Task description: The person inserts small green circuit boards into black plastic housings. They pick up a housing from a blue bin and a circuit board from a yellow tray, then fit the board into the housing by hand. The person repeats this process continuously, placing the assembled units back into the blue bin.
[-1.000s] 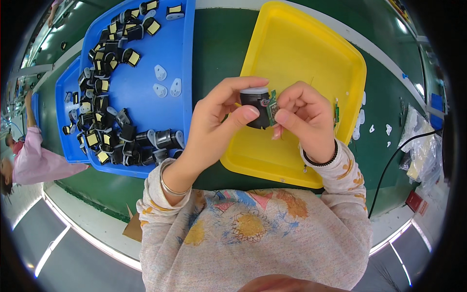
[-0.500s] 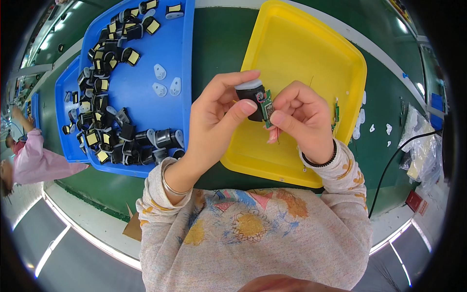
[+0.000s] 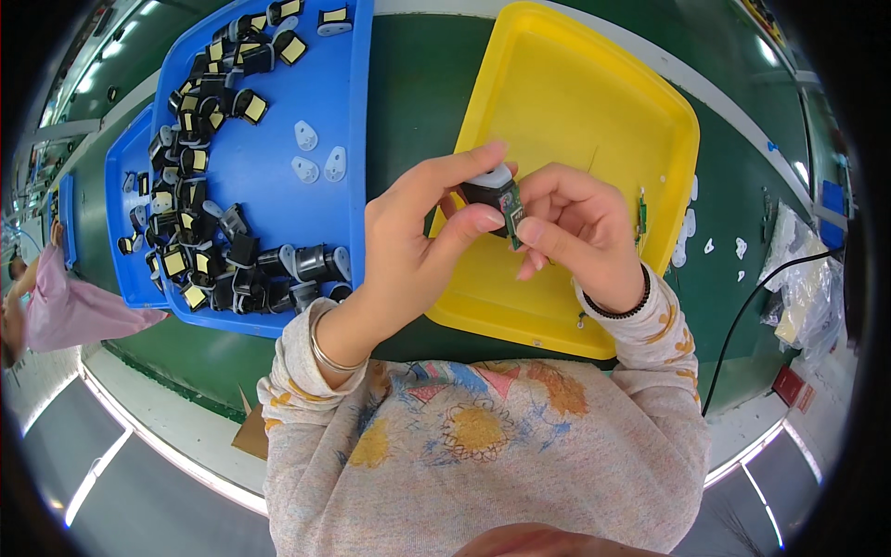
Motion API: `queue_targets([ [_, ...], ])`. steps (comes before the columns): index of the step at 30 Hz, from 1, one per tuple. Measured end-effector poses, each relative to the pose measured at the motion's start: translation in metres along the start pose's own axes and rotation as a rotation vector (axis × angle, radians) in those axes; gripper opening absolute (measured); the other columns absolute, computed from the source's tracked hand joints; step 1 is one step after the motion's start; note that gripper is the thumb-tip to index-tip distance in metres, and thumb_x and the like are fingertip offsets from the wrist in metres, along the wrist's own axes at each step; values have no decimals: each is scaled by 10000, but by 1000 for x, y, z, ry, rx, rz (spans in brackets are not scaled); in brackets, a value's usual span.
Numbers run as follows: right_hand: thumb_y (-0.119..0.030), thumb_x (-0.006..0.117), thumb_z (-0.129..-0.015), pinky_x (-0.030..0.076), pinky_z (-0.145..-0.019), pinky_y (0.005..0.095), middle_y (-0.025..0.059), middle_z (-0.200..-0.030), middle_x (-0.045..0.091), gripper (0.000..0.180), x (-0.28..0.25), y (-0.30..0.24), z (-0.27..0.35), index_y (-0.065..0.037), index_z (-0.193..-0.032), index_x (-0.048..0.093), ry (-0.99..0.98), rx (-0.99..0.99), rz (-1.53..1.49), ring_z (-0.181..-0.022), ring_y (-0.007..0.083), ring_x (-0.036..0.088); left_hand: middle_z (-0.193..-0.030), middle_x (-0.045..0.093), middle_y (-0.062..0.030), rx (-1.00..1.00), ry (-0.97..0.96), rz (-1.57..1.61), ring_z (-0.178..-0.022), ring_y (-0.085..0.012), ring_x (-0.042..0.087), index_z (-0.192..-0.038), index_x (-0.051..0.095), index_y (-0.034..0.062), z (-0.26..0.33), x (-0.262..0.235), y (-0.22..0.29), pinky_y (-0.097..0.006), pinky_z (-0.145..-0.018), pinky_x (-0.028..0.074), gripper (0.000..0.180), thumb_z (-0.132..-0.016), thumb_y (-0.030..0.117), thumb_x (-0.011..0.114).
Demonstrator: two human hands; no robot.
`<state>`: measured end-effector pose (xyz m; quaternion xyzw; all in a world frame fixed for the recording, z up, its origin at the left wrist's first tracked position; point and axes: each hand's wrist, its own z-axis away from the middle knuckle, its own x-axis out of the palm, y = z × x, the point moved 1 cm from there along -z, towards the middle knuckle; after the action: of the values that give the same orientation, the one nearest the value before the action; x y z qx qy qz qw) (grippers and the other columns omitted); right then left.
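Green matting covers the long workbench, and both hands meet right over it, above the near left part of a shallow yellow plastic tray. Left hand first: thumb and forefinger are curled in tight, pinching a small black plastic block with a pale grey cap, forefinger over its top, thumb tip pressed against its lower side. Right hand comes in from the other side, fingers bunched and closed on a tiny green circuit board, which sits flat against the right face of the block, squeezed between the two sets of fingertips. Whether the board is actually seated into the block or only held against it, I can't quite make out from up here.

Just beyond the right knuckles, another slim green strip stands on the tray, possibly a second board. Past the right wrist, with its black band, small white plastic pieces lie scattered on the mat, and a black cable curves across it.

Out to the left of the left fingers sits a big blue plastic tray, piled with black and yellow components, plus a few pale grey teardrop-shaped caps lying loose. A silver bangle rings the left wrist. Far off at the left edge, another person's pink sleeve shows.
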<state>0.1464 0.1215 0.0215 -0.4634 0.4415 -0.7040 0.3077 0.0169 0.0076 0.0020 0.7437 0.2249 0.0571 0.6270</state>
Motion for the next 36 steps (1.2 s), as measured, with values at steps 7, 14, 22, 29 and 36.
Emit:
queue_targets([
  [7,-19,560,-784,455,-503,202,37,-689,528,70,3,2,3,0,-845,530,81,-75,246,-576,86,536,-1113,551,-124,59,28,130,-882,-181,581,-1135,506,44,-6,4,0,-260,-691,477,419,-735,57,630],
  [14,25,585,-717,450,-506,233,103,-715,540,107,9,-1,3,2,-805,529,150,-381,814,-557,182,575,-1244,417,-221,-59,-37,264,-1013,-216,529,-1151,424,-10,-5,3,5,-309,-831,443,389,-774,3,520],
  [22,20,581,-725,446,-521,232,100,-742,552,103,8,0,0,-1,-813,530,99,-321,698,-582,185,577,-1237,426,-217,-129,-37,398,-997,-217,542,-1095,482,-21,-6,-6,7,-300,-825,450,350,-752,-37,549],
  [29,-119,573,-774,451,-588,287,93,-751,573,111,-23,-19,-55,-37,-846,555,-1,-486,1228,-645,220,575,-1246,457,-110,-138,-142,-112,-1106,-227,461,-1117,534,101,-29,-58,1,-332,-851,423,370,-757,128,616],
  [36,-229,479,-831,451,-637,395,80,-865,587,154,-163,-53,-206,-123,-940,506,406,-428,2108,-784,297,565,-1064,533,-39,53,202,-1470,-955,-244,492,-1078,546,150,-68,-151,-62,-368,-774,431,340,-741,169,586],
])
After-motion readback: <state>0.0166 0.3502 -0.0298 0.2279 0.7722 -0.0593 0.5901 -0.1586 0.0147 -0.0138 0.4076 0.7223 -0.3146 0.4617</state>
